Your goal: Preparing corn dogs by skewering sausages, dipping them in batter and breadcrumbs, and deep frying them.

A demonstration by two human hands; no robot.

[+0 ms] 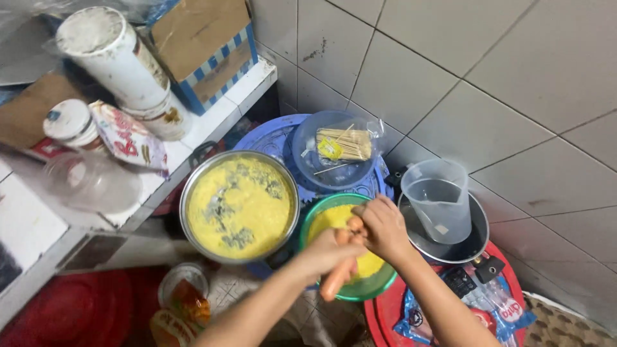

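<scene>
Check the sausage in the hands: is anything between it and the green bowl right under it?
Nothing visible. Both the left hand and the right hand grip the sausage directly above the green bowl of yellow crumbs, with only open air between them.

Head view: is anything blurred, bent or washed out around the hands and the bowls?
Head view: the left hand and right hand are a little soft, the sausage too; the metal pan and green bowl read sharp; light is even, with no hard glare; the shelf edge bows from wide-angle distortion.
</scene>
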